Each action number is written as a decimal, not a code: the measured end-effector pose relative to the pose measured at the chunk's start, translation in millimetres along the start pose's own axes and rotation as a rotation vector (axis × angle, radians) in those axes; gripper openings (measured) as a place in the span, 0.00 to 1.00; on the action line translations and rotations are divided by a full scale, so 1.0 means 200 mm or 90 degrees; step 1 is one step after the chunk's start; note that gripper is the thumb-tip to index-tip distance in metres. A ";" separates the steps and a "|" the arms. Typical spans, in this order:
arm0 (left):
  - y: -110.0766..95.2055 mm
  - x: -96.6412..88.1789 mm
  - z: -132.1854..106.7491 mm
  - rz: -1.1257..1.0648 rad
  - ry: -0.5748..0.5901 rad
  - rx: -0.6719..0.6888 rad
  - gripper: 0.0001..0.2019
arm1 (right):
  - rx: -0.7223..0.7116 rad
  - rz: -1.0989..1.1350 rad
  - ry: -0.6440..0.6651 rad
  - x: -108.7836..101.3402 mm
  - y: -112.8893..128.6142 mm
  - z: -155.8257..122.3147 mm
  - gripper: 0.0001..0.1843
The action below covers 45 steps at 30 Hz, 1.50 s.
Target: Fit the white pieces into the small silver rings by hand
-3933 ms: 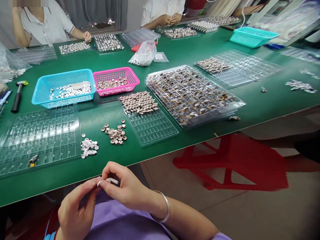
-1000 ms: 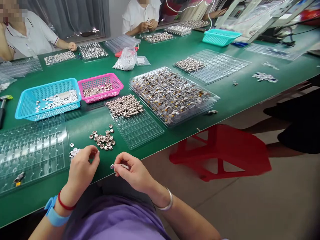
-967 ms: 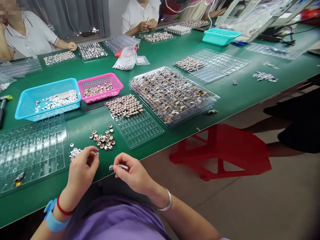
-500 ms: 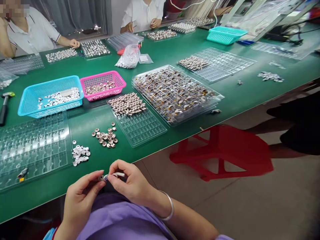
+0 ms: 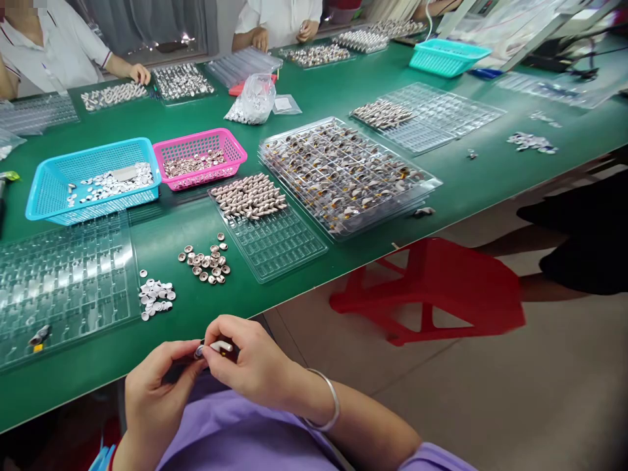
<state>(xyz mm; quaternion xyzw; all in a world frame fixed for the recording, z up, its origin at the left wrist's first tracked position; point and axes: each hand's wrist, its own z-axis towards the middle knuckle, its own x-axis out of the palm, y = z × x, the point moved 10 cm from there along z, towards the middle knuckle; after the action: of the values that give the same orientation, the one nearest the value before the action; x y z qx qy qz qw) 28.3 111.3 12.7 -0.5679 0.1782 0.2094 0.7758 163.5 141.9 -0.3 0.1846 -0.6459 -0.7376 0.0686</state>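
Above my lap, just off the table's near edge, my left hand (image 5: 164,383) pinches a small rounded earbud piece between thumb and fingertips. My right hand (image 5: 245,360) is closed on a white earbud stem (image 5: 224,346) that sticks out past its fingers. The two parts meet between my fingertips, which hide most of the joint. Beyond my hands lie a pile of white caps (image 5: 156,296) and a group of beige cup-shaped shells (image 5: 206,263). A clear tray (image 5: 282,245) beside them holds rows of beige earbud stems (image 5: 248,196).
A blue basket (image 5: 93,147) and a pink basket (image 5: 235,140) hold small parts. Stacked trays of earbud parts (image 5: 343,176) stand right of them. An open clear tray (image 5: 73,281) lies at left. A red stool (image 5: 432,288) is beside the table. Co-workers sit across.
The rounded piece and the stem piece have come closer together, and my fingertips now cover more of them. My camera view has shifted slightly.
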 end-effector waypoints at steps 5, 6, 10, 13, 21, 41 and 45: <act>-0.04 -0.01 0.00 0.037 -0.010 0.043 0.06 | -0.005 -0.013 0.004 0.01 0.01 0.00 0.04; -0.04 -0.01 0.00 0.044 -0.015 0.050 0.05 | -0.004 -0.010 0.004 0.01 0.01 -0.01 0.04; -0.06 -0.02 -0.01 0.067 -0.022 0.075 0.05 | 0.020 0.021 0.009 0.02 -0.01 0.00 0.04; -0.08 -0.02 -0.02 0.084 -0.029 0.108 0.04 | 0.046 0.061 0.023 0.03 -0.02 0.00 0.04; -0.17 -0.04 -0.04 0.121 -0.043 0.195 0.05 | 0.175 0.269 0.099 0.11 -0.11 -0.01 0.08; -0.06 -0.02 0.03 -0.088 0.005 0.022 0.08 | 0.295 0.484 0.207 0.20 -0.17 -0.04 0.21; -0.05 -0.03 0.05 -0.088 -0.003 0.011 0.07 | 0.316 0.513 0.218 0.21 -0.18 -0.03 0.24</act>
<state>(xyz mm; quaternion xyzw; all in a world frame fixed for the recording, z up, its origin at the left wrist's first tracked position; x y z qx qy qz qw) 29.6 116.9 27.2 -0.5719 0.1385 0.1549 0.7936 132.7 127.1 -43.3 0.0496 -0.8013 -0.4358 0.4067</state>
